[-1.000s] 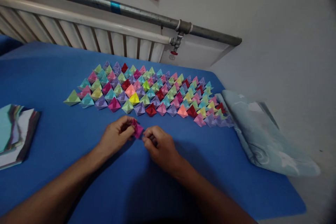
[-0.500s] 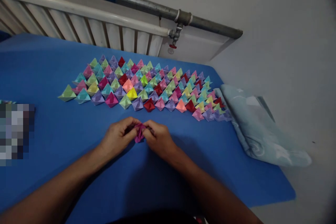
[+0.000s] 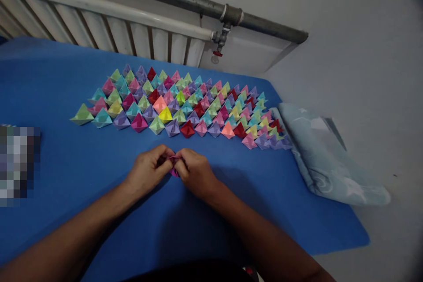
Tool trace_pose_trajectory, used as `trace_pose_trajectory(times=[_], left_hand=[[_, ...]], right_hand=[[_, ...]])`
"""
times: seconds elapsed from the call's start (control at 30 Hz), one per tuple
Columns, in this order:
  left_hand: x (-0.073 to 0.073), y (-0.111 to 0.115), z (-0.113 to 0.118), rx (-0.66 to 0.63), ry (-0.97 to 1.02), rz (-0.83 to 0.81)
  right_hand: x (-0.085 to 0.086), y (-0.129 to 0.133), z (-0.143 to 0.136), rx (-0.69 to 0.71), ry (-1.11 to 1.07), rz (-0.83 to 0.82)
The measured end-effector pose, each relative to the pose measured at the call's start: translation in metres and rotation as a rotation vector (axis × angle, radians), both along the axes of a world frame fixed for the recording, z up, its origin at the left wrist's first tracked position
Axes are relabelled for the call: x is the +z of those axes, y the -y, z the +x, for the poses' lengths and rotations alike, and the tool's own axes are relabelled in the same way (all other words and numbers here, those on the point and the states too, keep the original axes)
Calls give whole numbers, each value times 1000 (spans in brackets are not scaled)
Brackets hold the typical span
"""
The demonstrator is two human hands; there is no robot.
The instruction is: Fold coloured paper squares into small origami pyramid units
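Note:
Between my two hands is a small piece of folded magenta paper (image 3: 174, 172), mostly covered by fingers. My left hand (image 3: 148, 168) pinches its left side between thumb and fingertips. On the opposite side my right hand (image 3: 194, 172) grips it, thumb and index finger pressed together. Both hands are just above the blue surface (image 3: 125, 224). Beyond them stand several rows of folded paper boats (image 3: 172, 128) in green, turquoise, purple, pink, red and yellow, packed closely side by side. The exact folds of the magenta paper are hidden.
A folded pale-green patterned cloth (image 3: 317, 163) lies at the right edge of the surface. A white radiator (image 3: 142, 44) and a metal pipe (image 3: 185, 2) with a red-handled valve (image 3: 217, 53) run along the wall behind. At far left is a pixelated area (image 3: 18, 163).
My right thumb and fingers have shifted slightly left over the magenta paper, so less of it shows. The view has tilted a little; the rows of boats stay put.

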State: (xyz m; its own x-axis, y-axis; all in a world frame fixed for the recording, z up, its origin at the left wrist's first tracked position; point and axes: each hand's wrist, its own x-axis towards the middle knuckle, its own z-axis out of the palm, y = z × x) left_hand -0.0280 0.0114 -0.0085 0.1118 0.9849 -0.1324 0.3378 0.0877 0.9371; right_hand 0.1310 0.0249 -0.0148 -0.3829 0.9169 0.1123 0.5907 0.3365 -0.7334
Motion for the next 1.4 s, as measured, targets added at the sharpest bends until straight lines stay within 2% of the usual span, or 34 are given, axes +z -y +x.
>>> trace_pose_trajectory(times=[0.2,0.33,0.47,0.6,0.73,0.8,0.87,1.0,1.1,1.23,1.3,1.4], left_hand=[[5,-3,2,164,240,-110],[10,-8,2,264,339,-180],[14,-8,4,237,390,-243],[18,-5,2,180,312,-213],[18,-6,-6,160,153,-4],[16,-6,-10,89,79,86],[13,-7,-13,-17,15,108],[11,-8,-15,-162,-83,151],[10,-6,-14,-144,-116,212],[5,-3,-8,3,-108,220],[3,-1,-4,53,-82,190],[1,1,0,62,-83,146]], right_hand=[[11,3,9,-115,-326,-174],[13,8,8,-131,-306,-170],[5,6,6,-108,-325,-147],[0,1,11,-106,-334,-104],[4,-1,17,-24,-287,-70],[6,-1,18,42,-267,-53],[7,0,19,91,-264,-35],[8,0,18,114,-276,-35],[7,0,17,27,-322,-124],[7,2,13,-75,-343,-273],[6,3,10,-81,-290,-262],[4,3,8,-76,-213,-172]])
